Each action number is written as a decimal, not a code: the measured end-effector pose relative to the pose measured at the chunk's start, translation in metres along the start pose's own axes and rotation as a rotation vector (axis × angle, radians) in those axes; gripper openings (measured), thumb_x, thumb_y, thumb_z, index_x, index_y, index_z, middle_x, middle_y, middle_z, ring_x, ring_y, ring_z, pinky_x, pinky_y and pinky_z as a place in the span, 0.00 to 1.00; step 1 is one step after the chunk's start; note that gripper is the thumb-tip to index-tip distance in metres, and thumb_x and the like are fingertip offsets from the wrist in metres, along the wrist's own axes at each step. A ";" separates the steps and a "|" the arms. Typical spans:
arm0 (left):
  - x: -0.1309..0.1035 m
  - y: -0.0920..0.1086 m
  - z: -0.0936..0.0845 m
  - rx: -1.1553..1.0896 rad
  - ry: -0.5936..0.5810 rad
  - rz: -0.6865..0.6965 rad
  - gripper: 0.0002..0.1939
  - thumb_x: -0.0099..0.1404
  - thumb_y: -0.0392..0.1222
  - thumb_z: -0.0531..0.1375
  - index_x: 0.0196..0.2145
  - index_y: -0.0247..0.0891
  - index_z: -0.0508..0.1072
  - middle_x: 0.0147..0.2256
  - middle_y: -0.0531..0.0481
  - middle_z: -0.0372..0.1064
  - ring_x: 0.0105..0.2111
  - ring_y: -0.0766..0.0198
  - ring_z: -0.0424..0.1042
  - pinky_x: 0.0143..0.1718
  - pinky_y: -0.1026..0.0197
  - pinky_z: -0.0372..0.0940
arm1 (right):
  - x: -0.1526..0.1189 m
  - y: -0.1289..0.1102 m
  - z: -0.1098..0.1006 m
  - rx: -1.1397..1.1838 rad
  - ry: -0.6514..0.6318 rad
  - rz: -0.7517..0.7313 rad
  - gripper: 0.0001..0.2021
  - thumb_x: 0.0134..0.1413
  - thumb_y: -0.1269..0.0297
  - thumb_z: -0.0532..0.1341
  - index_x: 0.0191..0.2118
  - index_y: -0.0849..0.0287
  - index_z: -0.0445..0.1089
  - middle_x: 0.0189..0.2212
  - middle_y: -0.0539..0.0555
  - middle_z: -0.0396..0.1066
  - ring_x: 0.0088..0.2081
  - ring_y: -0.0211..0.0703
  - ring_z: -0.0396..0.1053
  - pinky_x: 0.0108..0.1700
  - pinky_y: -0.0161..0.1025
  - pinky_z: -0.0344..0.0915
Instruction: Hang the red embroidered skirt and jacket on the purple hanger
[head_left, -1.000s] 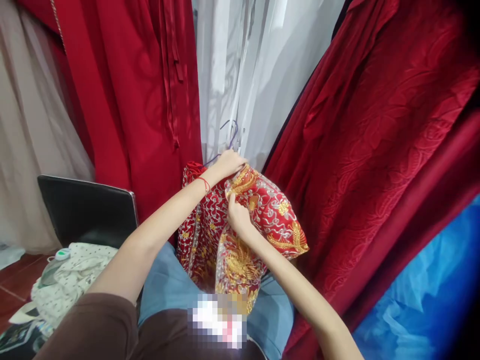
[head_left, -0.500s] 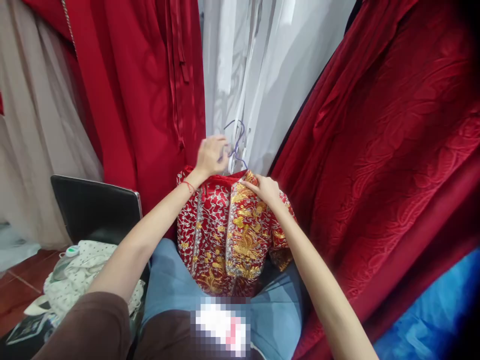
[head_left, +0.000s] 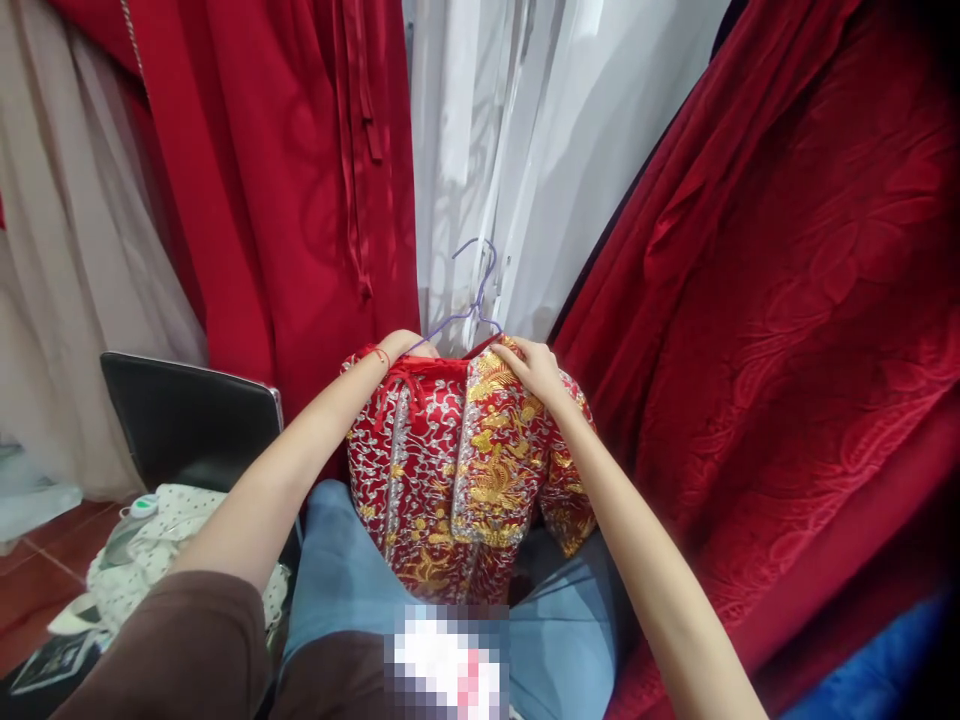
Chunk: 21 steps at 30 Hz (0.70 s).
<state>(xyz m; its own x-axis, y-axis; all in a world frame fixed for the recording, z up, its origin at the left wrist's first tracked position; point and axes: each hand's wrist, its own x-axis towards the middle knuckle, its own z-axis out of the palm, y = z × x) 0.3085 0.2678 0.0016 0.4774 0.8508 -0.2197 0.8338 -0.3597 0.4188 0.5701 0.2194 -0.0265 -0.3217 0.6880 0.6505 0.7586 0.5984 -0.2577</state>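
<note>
A red jacket (head_left: pixel 450 470) with gold and silver embroidery hangs on a thin purple wire hanger (head_left: pixel 472 290) over my lap. My left hand (head_left: pixel 397 348) grips the jacket's left shoulder at the top edge; a red string circles that wrist. My right hand (head_left: pixel 534 366) holds the right shoulder near the collar, fingers pressed on the gold embroidery. The hanger's hook sticks up between both hands, against white fabric.
Dark red garments (head_left: pixel 787 300) hang to the right, red drapes (head_left: pixel 300 170) and white sheer fabric (head_left: pixel 525 140) behind, beige cloth (head_left: pixel 60 250) at left. A black chair back (head_left: pixel 187 425) stands at left with a spotted white cloth (head_left: pixel 150 570) on its seat. Blue plastic (head_left: pixel 885 680) shows at bottom right.
My left hand dropped from the hanger hook to the jacket's left shoulder. The jacket now hangs squarer on the hanger, and my right hand stayed at the right shoulder.
</note>
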 end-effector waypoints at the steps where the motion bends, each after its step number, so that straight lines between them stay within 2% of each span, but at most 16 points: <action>1: 0.001 0.000 0.002 0.004 -0.032 -0.022 0.14 0.44 0.43 0.63 0.30 0.38 0.80 0.29 0.48 0.78 0.29 0.56 0.74 0.31 0.58 0.70 | -0.001 0.000 -0.001 0.003 0.000 0.003 0.24 0.64 0.43 0.50 0.30 0.58 0.68 0.27 0.52 0.72 0.30 0.41 0.65 0.32 0.34 0.50; 3: -0.001 -0.001 0.001 0.056 -0.024 -0.038 0.14 0.49 0.43 0.61 0.34 0.37 0.80 0.30 0.48 0.78 0.30 0.57 0.74 0.32 0.60 0.69 | -0.003 -0.001 -0.003 -0.002 -0.014 0.006 0.24 0.64 0.43 0.50 0.30 0.58 0.68 0.26 0.51 0.71 0.30 0.41 0.65 0.32 0.34 0.50; 5: -0.006 -0.002 -0.002 0.177 0.167 0.008 0.15 0.55 0.43 0.58 0.37 0.37 0.79 0.34 0.47 0.78 0.33 0.58 0.75 0.35 0.62 0.68 | -0.003 -0.003 -0.006 -0.023 -0.037 0.013 0.23 0.64 0.44 0.50 0.31 0.58 0.68 0.27 0.52 0.71 0.30 0.42 0.65 0.33 0.34 0.51; 9: -0.023 0.003 -0.006 0.401 0.607 0.052 0.17 0.68 0.42 0.49 0.48 0.40 0.74 0.47 0.41 0.74 0.43 0.55 0.74 0.42 0.59 0.66 | -0.002 -0.011 -0.011 -0.087 -0.084 0.041 0.21 0.64 0.45 0.51 0.34 0.57 0.70 0.28 0.53 0.72 0.30 0.43 0.66 0.33 0.35 0.52; 12: -0.037 0.007 -0.007 0.660 0.821 0.110 0.19 0.70 0.37 0.46 0.55 0.42 0.68 0.49 0.39 0.72 0.43 0.56 0.74 0.40 0.59 0.64 | 0.002 -0.020 -0.014 -0.123 -0.105 0.060 0.21 0.62 0.44 0.53 0.35 0.57 0.70 0.29 0.54 0.72 0.30 0.43 0.66 0.32 0.36 0.52; 15: -0.052 0.006 -0.012 0.881 0.827 0.130 0.20 0.72 0.35 0.45 0.57 0.43 0.66 0.47 0.39 0.71 0.39 0.57 0.75 0.36 0.59 0.62 | 0.008 -0.030 -0.013 -0.162 -0.087 0.099 0.24 0.61 0.39 0.53 0.36 0.57 0.71 0.30 0.55 0.74 0.31 0.45 0.67 0.32 0.36 0.52; 18: -0.067 0.001 -0.021 0.973 0.775 0.118 0.16 0.73 0.48 0.48 0.51 0.42 0.69 0.42 0.40 0.72 0.36 0.57 0.74 0.35 0.59 0.60 | 0.013 -0.035 -0.009 -0.237 -0.045 0.137 0.25 0.65 0.42 0.49 0.37 0.57 0.72 0.32 0.57 0.75 0.34 0.47 0.69 0.33 0.37 0.52; 21: -0.080 -0.004 -0.025 0.939 0.741 0.107 0.20 0.69 0.59 0.53 0.45 0.41 0.69 0.38 0.42 0.72 0.35 0.57 0.73 0.35 0.60 0.60 | 0.013 -0.035 -0.003 -0.284 -0.025 0.155 0.25 0.68 0.45 0.46 0.38 0.57 0.73 0.33 0.59 0.76 0.36 0.48 0.70 0.34 0.38 0.51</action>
<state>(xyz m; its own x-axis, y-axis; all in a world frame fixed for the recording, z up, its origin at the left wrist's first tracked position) 0.2601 0.2106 0.0394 0.5377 0.7027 0.4660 0.8234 -0.3186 -0.4696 0.5413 0.2066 -0.0066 -0.2009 0.7742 0.6001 0.9265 0.3491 -0.1402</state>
